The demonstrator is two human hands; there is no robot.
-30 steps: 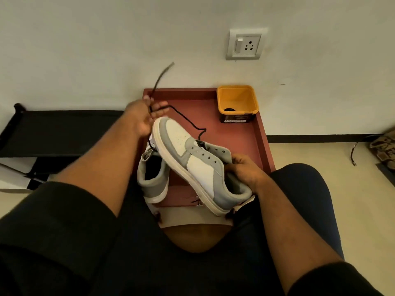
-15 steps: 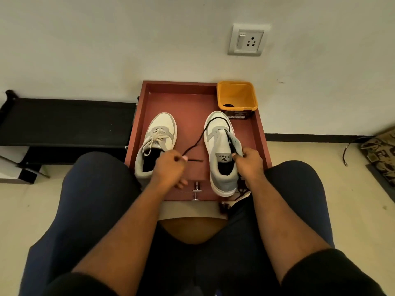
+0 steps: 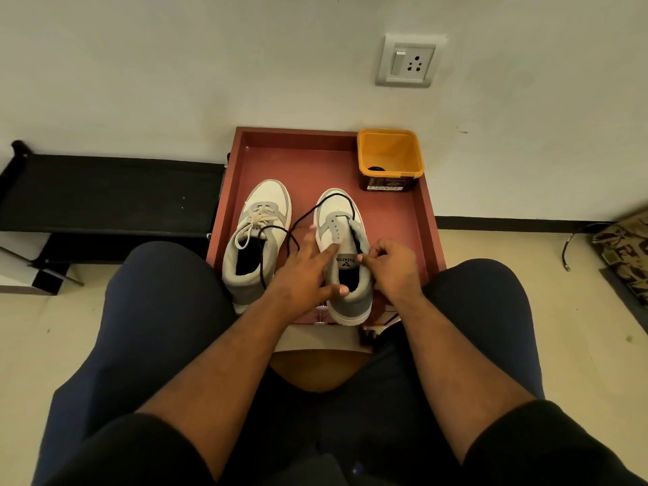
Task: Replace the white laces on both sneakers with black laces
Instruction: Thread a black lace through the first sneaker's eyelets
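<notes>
- Change: left hand (image 3: 304, 271) has released the black lace (image 3: 308, 212); fingers now spread, resting on the right sneaker (image 3: 345, 254).
- Right hand (image 3: 392, 263) pinches the tongue.
- Sneaker stands mid-tray (image 3: 426, 219); threading barely begun.
- Left sneaker (image 3: 257, 236) keeps its white lace.

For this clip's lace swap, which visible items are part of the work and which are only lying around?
Part of the job:
- right sneaker, white lace out
- black lace, draped across both shoes
- left sneaker, white lace in
- left hand
- right hand

Lying about:
- orange tub
- red tray
- wall socket
- black bench
</notes>
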